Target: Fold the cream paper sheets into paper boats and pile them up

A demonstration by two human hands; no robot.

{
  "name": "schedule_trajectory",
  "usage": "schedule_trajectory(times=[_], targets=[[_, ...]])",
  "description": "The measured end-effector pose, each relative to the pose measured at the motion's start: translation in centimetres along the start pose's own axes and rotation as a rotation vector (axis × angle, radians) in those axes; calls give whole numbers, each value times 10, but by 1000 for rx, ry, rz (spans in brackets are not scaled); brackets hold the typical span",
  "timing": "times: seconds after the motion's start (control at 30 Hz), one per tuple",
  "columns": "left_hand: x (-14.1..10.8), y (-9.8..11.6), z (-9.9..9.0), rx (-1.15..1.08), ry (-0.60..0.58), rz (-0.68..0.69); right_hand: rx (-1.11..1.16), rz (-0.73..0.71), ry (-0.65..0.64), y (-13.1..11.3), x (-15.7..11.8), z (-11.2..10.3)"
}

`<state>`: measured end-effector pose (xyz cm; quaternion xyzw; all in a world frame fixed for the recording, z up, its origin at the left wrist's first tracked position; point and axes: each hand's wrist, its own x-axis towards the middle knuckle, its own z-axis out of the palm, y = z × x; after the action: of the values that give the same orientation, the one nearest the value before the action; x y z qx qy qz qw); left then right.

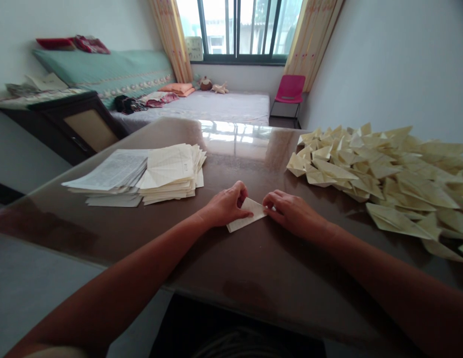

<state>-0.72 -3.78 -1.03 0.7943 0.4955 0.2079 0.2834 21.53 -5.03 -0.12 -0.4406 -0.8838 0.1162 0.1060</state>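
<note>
Left hand: the left hand (pixel 226 205) presses down on the near-left end of a small folded paper (pixel 247 215), fingers curled onto it.
Right hand: the right hand (pixel 291 211) pinches the paper's right edge between thumb and fingertips.
Paper's place: centre of the frame, flat on the table (pixel 253 268), between both hands.
Done: a big heap of folded pieces (pixel 388 174) fills the right of the frame.
Left: a stack of flat sheets (pixel 141 174) at centre left looks unfolded, so I judge plenty remains.
Surface: glossy brown tabletop, reflecting the window.
Room: bed (pixel 216 107) beyond, window (pixel 240 30) at top centre, pink chair (pixel 290 92) beside the curtain.
</note>
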Motion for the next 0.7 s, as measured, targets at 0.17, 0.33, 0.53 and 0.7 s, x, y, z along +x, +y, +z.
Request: schedule_trajectory(times=[0.17,0.33,0.53,0.7], targets=[[-4,1,1,-127,57,59,42,9,21,1,1,-2],[-7,0,-2,-176,117,76,80,10,85,2,2,-2],[-7,-2,-2,-200,137,92,122,7,137,6,2,3],[-7,-1,-3,-198,135,99,148,15,144,6,2,4]])
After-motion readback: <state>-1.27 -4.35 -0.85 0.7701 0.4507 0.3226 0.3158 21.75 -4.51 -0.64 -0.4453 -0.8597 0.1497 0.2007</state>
